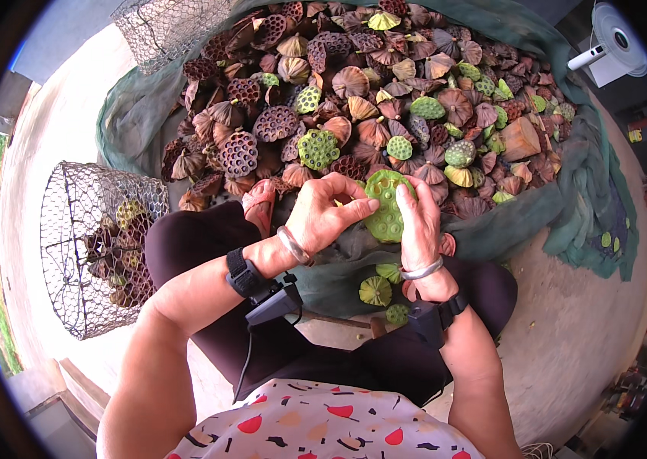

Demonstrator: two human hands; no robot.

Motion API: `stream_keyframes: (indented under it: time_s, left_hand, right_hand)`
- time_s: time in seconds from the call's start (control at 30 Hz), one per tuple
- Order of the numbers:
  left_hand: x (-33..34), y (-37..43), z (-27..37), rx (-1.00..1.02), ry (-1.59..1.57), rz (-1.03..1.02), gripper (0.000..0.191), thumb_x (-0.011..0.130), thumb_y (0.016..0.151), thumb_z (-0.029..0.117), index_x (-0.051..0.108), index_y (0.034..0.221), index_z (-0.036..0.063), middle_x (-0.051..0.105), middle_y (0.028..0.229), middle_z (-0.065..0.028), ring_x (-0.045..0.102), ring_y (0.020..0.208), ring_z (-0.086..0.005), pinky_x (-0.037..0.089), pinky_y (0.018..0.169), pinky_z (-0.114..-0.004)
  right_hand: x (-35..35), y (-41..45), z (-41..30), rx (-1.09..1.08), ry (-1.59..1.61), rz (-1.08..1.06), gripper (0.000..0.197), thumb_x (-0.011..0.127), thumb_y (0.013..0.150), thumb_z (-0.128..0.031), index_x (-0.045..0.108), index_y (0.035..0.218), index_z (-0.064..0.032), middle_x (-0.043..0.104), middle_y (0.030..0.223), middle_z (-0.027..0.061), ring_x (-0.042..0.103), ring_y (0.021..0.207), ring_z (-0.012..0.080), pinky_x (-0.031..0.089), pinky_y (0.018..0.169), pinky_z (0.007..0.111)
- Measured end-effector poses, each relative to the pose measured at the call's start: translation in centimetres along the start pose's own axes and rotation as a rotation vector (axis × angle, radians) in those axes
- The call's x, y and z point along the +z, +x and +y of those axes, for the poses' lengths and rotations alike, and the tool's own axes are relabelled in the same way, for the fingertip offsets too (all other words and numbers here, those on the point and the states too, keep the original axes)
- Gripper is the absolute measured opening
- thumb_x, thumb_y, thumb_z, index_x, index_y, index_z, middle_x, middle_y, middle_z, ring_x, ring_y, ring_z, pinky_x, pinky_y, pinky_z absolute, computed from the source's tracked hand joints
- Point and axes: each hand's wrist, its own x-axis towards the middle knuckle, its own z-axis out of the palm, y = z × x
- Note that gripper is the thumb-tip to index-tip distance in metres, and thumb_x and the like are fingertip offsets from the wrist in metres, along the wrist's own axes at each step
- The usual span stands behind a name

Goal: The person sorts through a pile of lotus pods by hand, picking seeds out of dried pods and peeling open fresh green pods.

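A green lotus seed pod (386,221) is held up in front of me, its seeded face turned towards me. My right hand (422,226) grips its right edge, with the thumb lying along the face. At the pod's left edge, my left hand (326,215) pinches with thumb and forefinger; the thumb tip rests on the face. Whether a seed is between those fingertips is hidden. Below the hands, several green pods (375,291) lie between my legs. Just beyond the hands spreads a large heap of mostly brown, dried lotus seed pods (276,123) with some green ones among them.
Green netting (495,229) surrounds the heap. A wire mesh basket (65,252) containing pods lies at left, another wire basket (171,28) at the upper left. A wooden block (521,139) sits in the heap's right side. A white fan (619,43) stands at the upper right.
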Motion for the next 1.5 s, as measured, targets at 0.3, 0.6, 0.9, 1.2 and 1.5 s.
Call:
stream_keyframes:
  time_s: [0.3, 0.6, 0.9, 1.2, 1.5]
  left_hand:
    - [0.4, 0.3, -2.2, -0.095, -0.431, -0.002, 0.014, 0.068, 0.08, 0.011, 0.064, 0.088, 0.0001, 0.063, 0.08, 0.0002, 0.055, 0.075, -0.0064, 0.044, 0.071, -0.022]
    - [-0.7, 0.6, -0.5, -0.071, -0.67, -0.118, 0.012, 0.058, 0.086, 0.012, 0.062, 0.095, 0.0048, 0.06, 0.082, 0.0013, 0.054, 0.074, -0.007, 0.043, 0.072, -0.022]
    - [-4.4, 3.0, -1.0, 0.025, -0.614, 0.405, 0.02, 0.058, 0.083, 0.001, 0.059, 0.103, 0.003, 0.061, 0.091, -0.0038, 0.054, 0.069, -0.0083, 0.043, 0.061, -0.02]
    - [-4.6, 3.7, -2.1, 0.127, -0.176, 0.541, 0.063, 0.068, 0.068, -0.005, 0.046, 0.125, 0.0068, 0.045, 0.121, -0.0099, 0.05, 0.092, -0.0147, 0.05, 0.074, -0.027]
    - [-1.5, 1.3, -1.0, 0.511, 0.288, 0.07, 0.019, 0.069, 0.073, 0.007, 0.062, 0.091, 0.0049, 0.058, 0.097, -0.0076, 0.058, 0.087, -0.0187, 0.046, 0.074, -0.029]
  right_hand:
    - [0.4, -0.4, 0.1, -0.045, 0.136, -0.078, 0.032, 0.053, 0.091, -0.023, 0.048, 0.114, -0.0023, 0.055, 0.103, 0.0048, 0.05, 0.092, 0.0112, 0.042, 0.081, 0.025]
    - [-0.5, 0.5, -0.3, 0.318, 0.379, -0.144, 0.039, 0.045, 0.093, -0.039, 0.048, 0.113, -0.0057, 0.06, 0.102, 0.0082, 0.063, 0.088, 0.0173, 0.055, 0.061, 0.033]
    - [-0.5, 0.6, 0.3, 0.308, 0.275, -0.118, 0.039, 0.047, 0.092, -0.037, 0.048, 0.113, -0.0043, 0.061, 0.102, 0.0091, 0.063, 0.086, 0.0179, 0.055, 0.059, 0.031]
    - [-0.5, 0.3, 0.2, 0.289, 0.218, -0.146, 0.04, 0.044, 0.093, -0.039, 0.051, 0.113, -0.0047, 0.061, 0.099, 0.0061, 0.063, 0.082, 0.0146, 0.054, 0.058, 0.029]
    - [-0.5, 0.2, 1.5, 0.169, 0.064, -0.184, 0.038, 0.047, 0.093, -0.037, 0.054, 0.107, -0.0022, 0.056, 0.093, 0.002, 0.048, 0.084, 0.0082, 0.04, 0.076, 0.023]
